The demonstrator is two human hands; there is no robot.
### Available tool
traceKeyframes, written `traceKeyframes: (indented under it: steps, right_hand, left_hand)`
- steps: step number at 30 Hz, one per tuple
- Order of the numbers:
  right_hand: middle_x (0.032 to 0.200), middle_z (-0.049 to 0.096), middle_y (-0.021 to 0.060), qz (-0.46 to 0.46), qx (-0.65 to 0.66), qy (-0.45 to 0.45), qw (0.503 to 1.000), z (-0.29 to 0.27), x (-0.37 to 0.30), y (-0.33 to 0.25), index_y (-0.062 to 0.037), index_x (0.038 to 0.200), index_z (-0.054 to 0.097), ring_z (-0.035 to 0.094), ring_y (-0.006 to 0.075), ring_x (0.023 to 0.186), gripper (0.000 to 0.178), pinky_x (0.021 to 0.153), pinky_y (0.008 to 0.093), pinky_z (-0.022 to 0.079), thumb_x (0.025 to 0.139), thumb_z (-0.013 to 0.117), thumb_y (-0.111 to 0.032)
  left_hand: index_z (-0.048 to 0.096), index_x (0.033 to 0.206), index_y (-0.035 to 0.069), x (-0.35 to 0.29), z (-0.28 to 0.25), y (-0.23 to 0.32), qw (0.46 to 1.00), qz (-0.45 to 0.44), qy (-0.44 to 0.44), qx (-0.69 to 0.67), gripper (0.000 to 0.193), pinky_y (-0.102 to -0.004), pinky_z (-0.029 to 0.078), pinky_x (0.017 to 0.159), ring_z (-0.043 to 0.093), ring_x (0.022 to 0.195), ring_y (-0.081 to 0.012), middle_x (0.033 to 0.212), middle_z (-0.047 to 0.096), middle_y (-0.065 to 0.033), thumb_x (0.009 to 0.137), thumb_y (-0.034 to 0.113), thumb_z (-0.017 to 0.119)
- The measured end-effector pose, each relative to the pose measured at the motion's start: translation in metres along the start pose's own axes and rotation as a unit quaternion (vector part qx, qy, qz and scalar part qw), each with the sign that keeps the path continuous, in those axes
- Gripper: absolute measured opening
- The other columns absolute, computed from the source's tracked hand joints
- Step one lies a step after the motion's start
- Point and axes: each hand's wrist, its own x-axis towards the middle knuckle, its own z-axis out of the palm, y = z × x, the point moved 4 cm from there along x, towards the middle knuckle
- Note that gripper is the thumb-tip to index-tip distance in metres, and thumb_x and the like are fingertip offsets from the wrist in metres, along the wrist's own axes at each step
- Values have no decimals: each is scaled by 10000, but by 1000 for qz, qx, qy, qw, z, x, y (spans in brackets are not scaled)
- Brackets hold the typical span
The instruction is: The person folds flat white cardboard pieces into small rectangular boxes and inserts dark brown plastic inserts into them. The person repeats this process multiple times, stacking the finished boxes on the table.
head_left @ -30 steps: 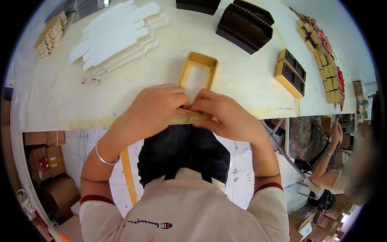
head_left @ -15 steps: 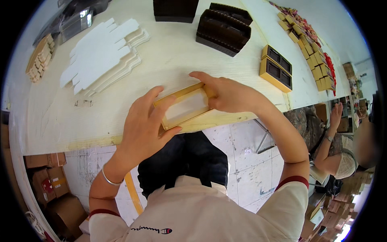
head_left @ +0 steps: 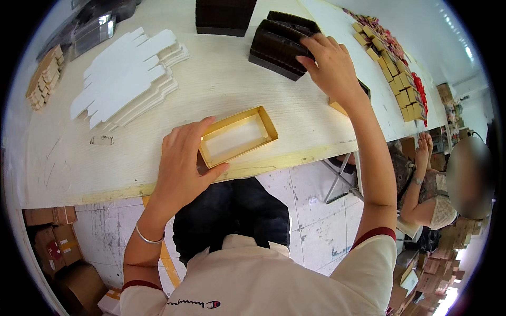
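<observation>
An open, shallow gold cardboard box (head_left: 238, 136) with a white inside lies tilted on the table near its front edge. My left hand (head_left: 182, 158) grips its left end, fingers on the far side and thumb on the near side. Out ahead to the right, my right hand (head_left: 329, 63) is at the right end of a stack of black plastic trays (head_left: 282, 47), thumb and fingers around a tray's edge. Its fingertips are partly hidden against the dark stack. Under my right forearm, a gold box with black inserts (head_left: 337, 105) is mostly covered.
Flat white cardboard blanks (head_left: 126, 73) are piled at the left, beside a gold box of small pale pieces (head_left: 46, 76). Another black tray stack (head_left: 224, 18) stands at the back. Many small gold boxes (head_left: 392, 73) line the right side. A co-worker (head_left: 432, 189) sits at the right.
My right hand has let go of the gold box's right end and moved forward and right to the black trays. My left hand stays on the box. The view has shifted slightly.
</observation>
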Motion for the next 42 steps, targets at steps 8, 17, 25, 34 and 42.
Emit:
traceKeyframes:
  steps: [8,17,25,34,42]
  right_hand:
    - [743,608,51,44,46,-134,989,7,11,9,-40,764,660,569,229,792,150,768,362,409,810,698,-178]
    - [752,581,30,83,299,65,948,-40,12,21,-1,890,634,510,143,706,219,669,281,424,932,591,-211]
    - [911,618,-3,354,533,-402,655,-30,-61,-42,-24,1047,645,536,71,849,303,776,198,428,918,603,-295]
    - [959,647,60,478,519,-382,597,0,-57,-55,10,1070,603,621,96,834,304,725,202,512,886,649,-228]
    - [1082,579,129,-23,237,-97,966,-34,-48,-84,-47,1070,596,583,260,744,443,649,332,490,836,644,-420]
  left_hand:
    - [431,1326,90,-4,-3,-4,999,-22,-3,-27,748,-414,350,970,480,1110,-311,1194,550,-124,695,253,799]
    - [418,1346,90,0,-2,-3,998,-29,-7,-47,783,-413,346,977,474,1118,-310,1202,546,-123,683,237,808]
    - [415,1366,103,7,-9,-2,992,-45,-73,-87,850,-395,354,992,462,1128,-319,1217,527,-138,624,139,827]
    - [397,1386,112,22,-8,-1,977,0,-204,-65,860,-387,389,1002,471,1118,-305,1232,530,-121,636,123,816]
    - [439,1372,123,30,-7,0,976,38,-212,-41,820,-393,391,1005,471,1135,-303,1239,526,-112,633,127,794]
